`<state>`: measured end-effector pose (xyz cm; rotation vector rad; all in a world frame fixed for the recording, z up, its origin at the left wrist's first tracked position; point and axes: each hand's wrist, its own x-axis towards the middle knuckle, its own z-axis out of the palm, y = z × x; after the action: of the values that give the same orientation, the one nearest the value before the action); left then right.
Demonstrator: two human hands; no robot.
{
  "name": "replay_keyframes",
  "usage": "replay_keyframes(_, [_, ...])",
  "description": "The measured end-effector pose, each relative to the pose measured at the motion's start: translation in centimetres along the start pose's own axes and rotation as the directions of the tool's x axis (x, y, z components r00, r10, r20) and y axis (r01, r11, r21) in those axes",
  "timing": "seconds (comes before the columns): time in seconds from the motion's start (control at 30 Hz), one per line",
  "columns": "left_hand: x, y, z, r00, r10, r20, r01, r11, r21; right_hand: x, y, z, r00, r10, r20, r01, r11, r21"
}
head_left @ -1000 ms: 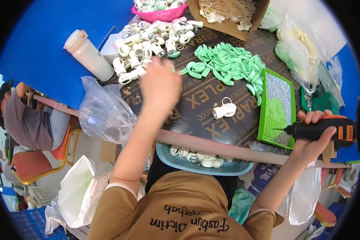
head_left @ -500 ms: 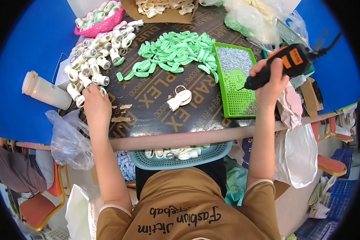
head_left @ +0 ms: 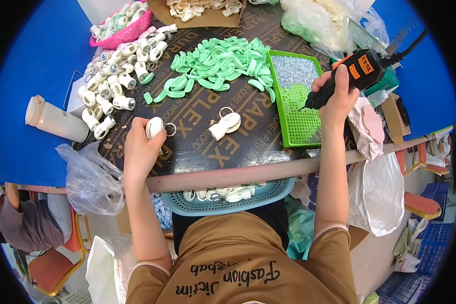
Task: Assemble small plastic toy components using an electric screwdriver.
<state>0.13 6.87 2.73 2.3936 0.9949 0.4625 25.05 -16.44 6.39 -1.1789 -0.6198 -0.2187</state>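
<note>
My left hand [head_left: 141, 152] pinches a white keychain flashlight [head_left: 155, 127], its metal ring sticking out to the right. Closed around a black electric screwdriver [head_left: 361, 72] with orange labels, my right hand [head_left: 338, 104] holds it over a green tray [head_left: 285, 133]. The driver's thin bit points down-left above the tray's perforated part. Small silver screws [head_left: 295, 71] fill the tray's far end. Another white keychain flashlight [head_left: 227, 124] lies alone mid-table. Behind it spreads a heap of mint-green plastic pieces [head_left: 220, 63]. At the left lies a pile of similar white flashlights [head_left: 117, 76].
A pink basket [head_left: 131, 34] of flashlights and a cardboard box [head_left: 202, 22] of pale parts stand at the back. A lidded bottle [head_left: 58, 121] is at the left. Below the table edge sits a blue-grey basket [head_left: 228, 205] holding flashlights. The driver's cord [head_left: 413, 48] runs off to the upper right.
My left hand has moved right and nearer from the flashlight pile, now with one flashlight in its fingers. My right hand and the screwdriver have shifted slightly left.
</note>
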Motion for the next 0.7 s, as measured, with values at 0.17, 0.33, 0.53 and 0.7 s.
replay_keyframes(0.17, [-1.6,2.9,1.2,0.93,0.037,0.365,0.327,0.37,-0.869,0.0,-0.1,-0.3,1.0,-0.011,-0.013,0.011,1.0,-0.023])
replay_keyframes(0.33, [-3.7,4.7,2.9,0.807,0.223,0.547,0.556,0.025,-0.831,-0.1,0.0,0.4,0.999,0.011,-0.045,-0.007,0.997,0.082])
replay_keyframes(0.53, [-5.1,6.0,3.9,0.803,0.284,0.524,0.532,0.053,-0.845,0.5,-1.5,0.7,0.998,0.009,-0.061,-0.001,0.992,0.123])
replay_keyframes(0.7, [-6.0,6.7,3.4,0.769,0.356,0.531,0.55,0.054,-0.834,-0.4,-6.6,2.7,0.97,0.123,0.21,-0.194,0.911,0.364])
